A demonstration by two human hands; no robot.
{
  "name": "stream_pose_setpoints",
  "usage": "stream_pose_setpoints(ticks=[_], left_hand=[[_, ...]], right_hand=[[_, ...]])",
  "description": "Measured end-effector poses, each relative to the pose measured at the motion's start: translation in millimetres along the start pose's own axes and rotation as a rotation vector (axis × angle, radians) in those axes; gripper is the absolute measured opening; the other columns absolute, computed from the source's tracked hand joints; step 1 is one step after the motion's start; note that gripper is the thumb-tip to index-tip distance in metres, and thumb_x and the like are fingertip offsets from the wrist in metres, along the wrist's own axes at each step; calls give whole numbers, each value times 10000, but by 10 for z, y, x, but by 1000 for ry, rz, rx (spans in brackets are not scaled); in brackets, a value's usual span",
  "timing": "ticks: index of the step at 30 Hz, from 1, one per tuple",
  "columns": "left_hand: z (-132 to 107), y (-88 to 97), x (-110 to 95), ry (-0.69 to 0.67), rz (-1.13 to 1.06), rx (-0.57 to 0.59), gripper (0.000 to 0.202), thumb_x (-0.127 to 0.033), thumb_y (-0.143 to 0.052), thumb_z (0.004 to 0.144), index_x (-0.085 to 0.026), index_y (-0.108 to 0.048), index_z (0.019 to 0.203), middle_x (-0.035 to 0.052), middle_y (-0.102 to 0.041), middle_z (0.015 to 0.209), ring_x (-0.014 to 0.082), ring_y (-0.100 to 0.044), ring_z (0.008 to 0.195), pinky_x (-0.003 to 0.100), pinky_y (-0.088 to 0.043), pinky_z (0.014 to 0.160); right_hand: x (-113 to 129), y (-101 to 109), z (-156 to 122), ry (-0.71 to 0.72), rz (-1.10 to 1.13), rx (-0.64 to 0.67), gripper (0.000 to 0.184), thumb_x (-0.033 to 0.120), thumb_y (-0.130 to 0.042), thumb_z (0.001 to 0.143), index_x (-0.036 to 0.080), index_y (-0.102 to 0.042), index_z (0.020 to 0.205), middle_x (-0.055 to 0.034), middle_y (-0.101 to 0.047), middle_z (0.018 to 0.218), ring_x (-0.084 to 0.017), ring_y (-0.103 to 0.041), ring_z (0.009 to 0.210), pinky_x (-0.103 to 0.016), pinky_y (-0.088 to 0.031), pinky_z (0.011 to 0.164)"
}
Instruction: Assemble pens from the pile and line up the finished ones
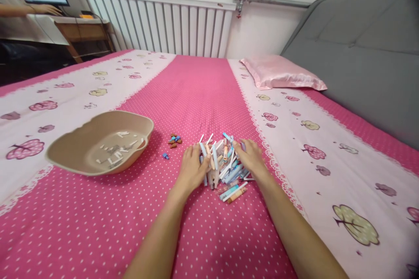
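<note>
A heap of small pastel pens and sticks lies on the pink dotted bedsheet. My left hand presses against the heap's left side, fingers curled around several sticks. My right hand cups the heap's right side, fingers bent over it. The two hands hem the pile in between them. A few small blue and brown caps lie loose just left of the heap.
A beige basin holding white sticks sits to the left. A pink pillow lies near the grey headboard. A white radiator stands behind the bed. Another person's arm rests at a desk far left.
</note>
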State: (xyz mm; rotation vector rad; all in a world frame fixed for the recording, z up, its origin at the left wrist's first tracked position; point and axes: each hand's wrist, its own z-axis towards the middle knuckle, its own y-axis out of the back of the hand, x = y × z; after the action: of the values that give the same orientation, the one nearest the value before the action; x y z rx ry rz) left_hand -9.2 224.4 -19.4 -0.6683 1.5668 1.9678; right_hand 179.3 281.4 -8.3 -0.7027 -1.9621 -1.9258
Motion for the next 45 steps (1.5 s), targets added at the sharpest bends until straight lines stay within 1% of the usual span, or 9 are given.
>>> stream_pose_setpoints(ticks=[5,9,11,16,20,26,31,36,45], left_hand=[[39,60,57,128,-176,2,526,-406,-392,876,-76,-452,1281,210,-481,1349,277,-438,1263,421,-311,1046],[59,25,71,181,-220,-52,550,-427,-412,866,-47,-484,1258,222,-504,1323,283,-457,1246,411,-320,1042],[63,58,68,165,-206,-70,533,-429,-419,865,-62,-506,1241,206,-534,1294,280,-485,1215,410,-342,1025],[99,389,248,91,51,-175,393,-337,-455,856,-125,-595,1156,148,-634,1139,254,-593,1041,395,-422,953],[172,568,564,139,397,-216,613,-354,-681,694,-229,-528,1274,151,-435,1385,355,-385,1282,482,-345,1021],[332,391,737,70,434,-134,705,-485,-567,786,-206,-368,1401,189,-326,1455,339,-316,1334,477,-275,1058],[407,334,706,-19,433,-66,379,-401,-449,874,-260,-590,1197,100,-562,1237,254,-476,1176,422,-308,1018],[406,333,668,66,424,-111,324,-300,-364,900,-186,-666,925,96,-622,926,210,-562,902,303,-413,785],[340,342,580,208,420,-160,353,-325,-332,913,-192,-658,892,94,-648,931,211,-588,835,289,-377,683]], right_hand=[[-168,305,33,-40,-115,-124,623,586,-363,835,196,-465,1309,-163,-444,1353,-368,-390,1240,-569,-341,942],[-319,283,147,-131,-205,41,703,564,-321,856,20,-471,1275,-308,-468,1255,-410,-457,1178,-511,-393,883],[-305,205,166,-72,-186,83,669,542,-296,875,21,-501,1241,-288,-511,1228,-359,-504,1152,-438,-402,892],[-202,181,135,44,-131,140,568,521,-272,892,127,-585,1156,-165,-629,1145,-279,-572,1088,-340,-410,871],[-233,255,143,3,-126,94,610,528,-266,889,87,-549,1202,-204,-600,1189,-315,-555,1115,-376,-397,886],[-271,219,173,9,-120,86,614,555,-270,878,114,-572,1181,-191,-612,1172,-312,-569,1093,-384,-404,875],[-270,199,178,32,-143,80,607,543,-262,881,118,-590,1161,-193,-619,1158,-315,-573,1085,-380,-407,857],[-293,183,187,53,-170,83,592,541,-269,882,128,-614,1128,-182,-643,1116,-304,-586,1057,-361,-411,833],[-324,157,204,63,-217,99,586,534,-262,881,139,-620,1124,-178,-658,1083,-324,-589,1047,-373,-409,809]])
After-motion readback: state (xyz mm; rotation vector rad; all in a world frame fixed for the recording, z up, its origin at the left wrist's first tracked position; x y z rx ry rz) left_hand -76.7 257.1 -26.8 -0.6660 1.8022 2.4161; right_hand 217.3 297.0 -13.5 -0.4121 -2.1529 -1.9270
